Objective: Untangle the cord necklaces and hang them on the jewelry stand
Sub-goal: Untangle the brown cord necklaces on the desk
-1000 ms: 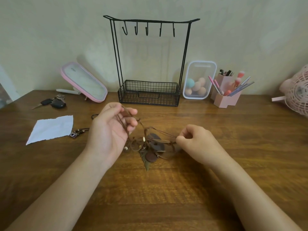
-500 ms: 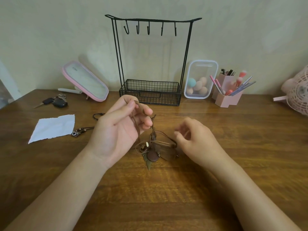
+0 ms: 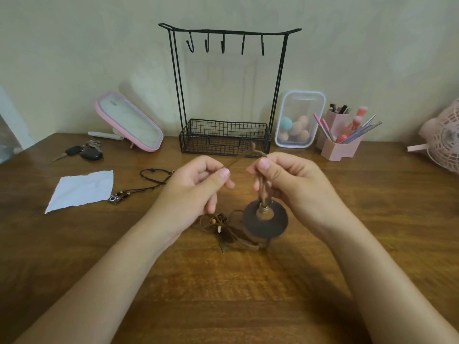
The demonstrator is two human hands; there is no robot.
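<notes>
**A:** Where was everything on the wooden worktop (image 3: 236, 294)?

**B:** The black wire jewelry stand (image 3: 224, 135) stood at the middle of the far edge, its hooks (image 3: 222, 47) bare. Both hands were raised over the worktop's middle. The left hand (image 3: 196, 187) pinched one brown strand between thumb and forefinger. The right hand (image 3: 290, 184) gripped a bunch of brown cords (image 3: 261, 189), and the dark ring pendant (image 3: 267, 223) hung from them.

**A:** And the rest of the necklaces?

**B:** A knot of cords (image 3: 231, 234), with beads (image 3: 213, 221) and a leaf pendant (image 3: 223, 248), lay on the worktop just under the hands. A separate dark cord necklace (image 3: 149, 182) lay towards the left edge.

**A:** How would they handle?

**B:** Light and limp, I judged, and thin cord cinches tight if tugged. The ring pendant looked the only real weight, so it would swing. They were best taken by single strands close to the knot, easing loops out, then lifted by the cord's top loop for a hook.
</notes>
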